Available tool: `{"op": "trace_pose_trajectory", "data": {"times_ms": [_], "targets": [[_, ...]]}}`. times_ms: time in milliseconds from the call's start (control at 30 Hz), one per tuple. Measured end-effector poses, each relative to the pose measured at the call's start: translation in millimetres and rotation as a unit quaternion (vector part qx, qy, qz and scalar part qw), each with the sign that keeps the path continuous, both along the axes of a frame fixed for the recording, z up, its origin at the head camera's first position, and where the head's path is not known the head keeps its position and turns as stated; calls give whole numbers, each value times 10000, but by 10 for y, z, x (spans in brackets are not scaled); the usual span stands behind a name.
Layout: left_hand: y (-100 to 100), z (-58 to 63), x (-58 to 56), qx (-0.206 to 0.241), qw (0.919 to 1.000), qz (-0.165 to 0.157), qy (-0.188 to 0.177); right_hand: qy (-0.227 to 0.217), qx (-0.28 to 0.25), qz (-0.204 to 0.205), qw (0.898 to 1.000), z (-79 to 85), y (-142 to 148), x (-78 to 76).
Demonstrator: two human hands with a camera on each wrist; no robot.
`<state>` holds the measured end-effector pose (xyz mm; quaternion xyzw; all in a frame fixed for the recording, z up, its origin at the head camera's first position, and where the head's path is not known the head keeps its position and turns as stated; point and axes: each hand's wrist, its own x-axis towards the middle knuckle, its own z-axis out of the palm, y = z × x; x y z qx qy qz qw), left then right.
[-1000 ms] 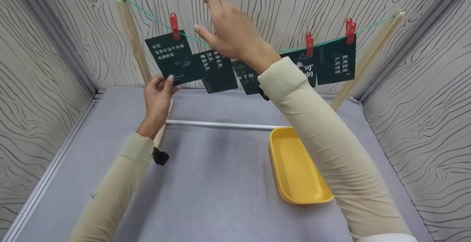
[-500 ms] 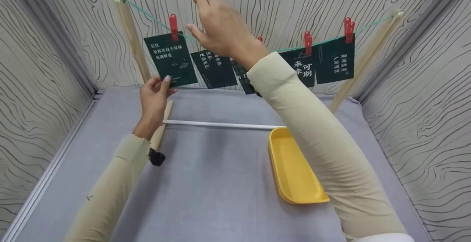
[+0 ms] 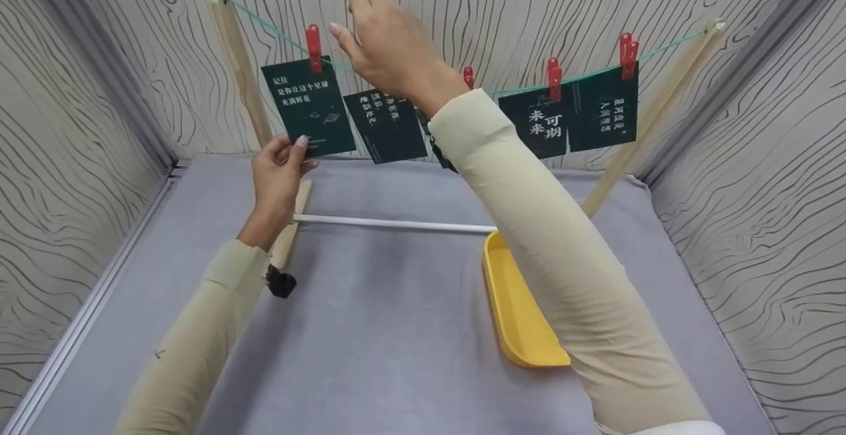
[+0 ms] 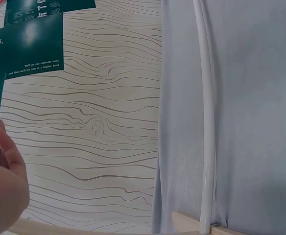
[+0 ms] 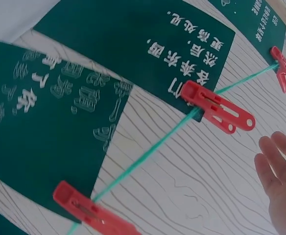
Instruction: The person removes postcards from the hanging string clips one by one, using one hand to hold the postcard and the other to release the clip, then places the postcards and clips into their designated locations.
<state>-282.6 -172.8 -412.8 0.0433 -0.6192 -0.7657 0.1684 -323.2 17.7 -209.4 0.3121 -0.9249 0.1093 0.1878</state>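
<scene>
My left hand (image 3: 276, 180) pinches the lower left corner of the leftmost dark green card (image 3: 316, 118), thumb in front. A red clothespin (image 3: 314, 48) fixes that card's top right corner to a green string (image 3: 264, 23). My right hand (image 3: 396, 45) hovers above the string, holding nothing, its fingers (image 5: 280, 156) loosely extended in the right wrist view. It hides the second card's top in the head view. The right wrist view shows this second card (image 5: 143, 44) clipped by another red clothespin (image 5: 216, 105), just apart from my right hand.
More dark cards (image 3: 603, 108) hang to the right from red clothespins (image 3: 554, 78). Wooden posts (image 3: 236, 68) hold the string at both ends. A white rod (image 3: 396, 223) spans the base; a yellow tray (image 3: 522, 316) sits on the grey cloth, partly behind my right sleeve.
My left hand has drawn the leftmost card slightly left, so it no longer overlaps the second one. My right hand has moved a little left and up.
</scene>
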Motion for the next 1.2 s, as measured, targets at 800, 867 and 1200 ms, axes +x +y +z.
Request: {"op": "trace_pose_trajectory", "data": {"times_ms": [800,867,1200], "targets": [[12,-19,-23,-305,9995,11,-20,-1115,-1444,366,9825,-135,-250,-46],[7,-22,-23,-289,9996,12,-31,-1078,-1399,368,9836,-136,-262,-46],[-14,-7,-23,-294,9995,-31,-78,-1124,-1157,-35,9869,-171,-353,-48]]}}
